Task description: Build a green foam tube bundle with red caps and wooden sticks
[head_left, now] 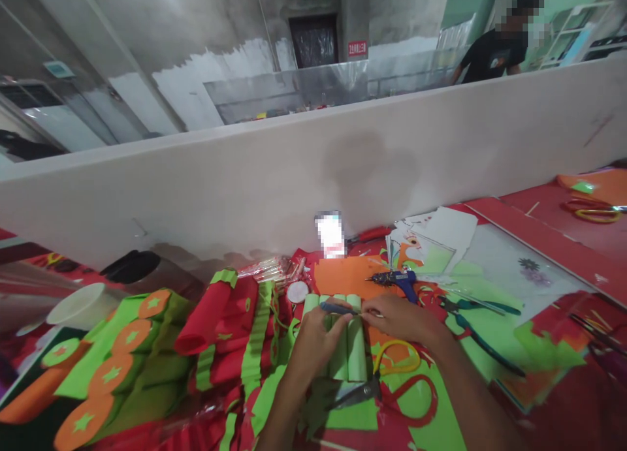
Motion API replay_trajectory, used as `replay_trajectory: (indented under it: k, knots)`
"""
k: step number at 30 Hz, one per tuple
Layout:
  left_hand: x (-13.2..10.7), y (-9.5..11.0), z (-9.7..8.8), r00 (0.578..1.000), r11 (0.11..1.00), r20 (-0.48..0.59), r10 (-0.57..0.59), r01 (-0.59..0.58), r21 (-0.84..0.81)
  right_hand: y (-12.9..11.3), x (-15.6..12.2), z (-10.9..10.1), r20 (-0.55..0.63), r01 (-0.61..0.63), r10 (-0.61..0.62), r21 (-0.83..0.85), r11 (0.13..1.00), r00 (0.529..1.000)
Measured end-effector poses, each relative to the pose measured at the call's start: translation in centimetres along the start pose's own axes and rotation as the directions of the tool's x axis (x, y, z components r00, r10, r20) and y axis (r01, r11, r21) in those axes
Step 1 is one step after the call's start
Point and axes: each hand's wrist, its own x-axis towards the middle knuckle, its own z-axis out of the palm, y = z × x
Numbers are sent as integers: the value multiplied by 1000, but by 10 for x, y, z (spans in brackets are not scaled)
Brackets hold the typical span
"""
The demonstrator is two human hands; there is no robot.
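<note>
My left hand [317, 339] is closed around a slim blue-grey pen-like tool [337, 309], lying crosswise over light green paper rolls [356, 350]. My right hand [394, 317] is pinched near the tool's right end. Whatever is between its fingertips is too small to make out. Several of the rolls stand side by side between my hands, partly covered by the left one. Just below them lie scissors [362, 392] with one yellow and one red handle loop, resting on green paper scraps. A blue glue gun [401, 281] lies beyond my right hand.
Red paper rolls with green strips [230, 333] and orange-ended green rolls [127, 366] fill the left. Pliers [484, 340] lie right, near paper sheets [455, 232]. A lit phone [331, 234] leans against the pale partition [245, 183]. A person [497, 53] stands beyond it.
</note>
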Motion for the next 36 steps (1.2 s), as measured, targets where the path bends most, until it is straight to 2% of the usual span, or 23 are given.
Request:
replay_trajectory:
  k: [10, 18, 27, 31, 36]
  knots:
    - [1, -2, -1, 999, 999, 1, -41, 41, -21, -1, 0, 0, 4, -33, 33, 14, 999, 999]
    - [3, -4, -10, 993, 998, -99, -57, 53, -43, -2, 0, -1, 13, -30, 30, -7, 1000, 999]
    - [4, -21, -22, 976, 967, -180, -121, 75, -244, -2, -1, -2, 82, -37, 36, 3, 999, 996]
    - [3, -21, -23, 978, 964, -173, -118, 71, -255, -1, 0, -1, 80, -37, 36, 14, 999, 996]
    - [1, -9, -12, 994, 990, -88, -70, 59, -130, 1, 1, 1, 68, -51, 51, 1, 999, 996]
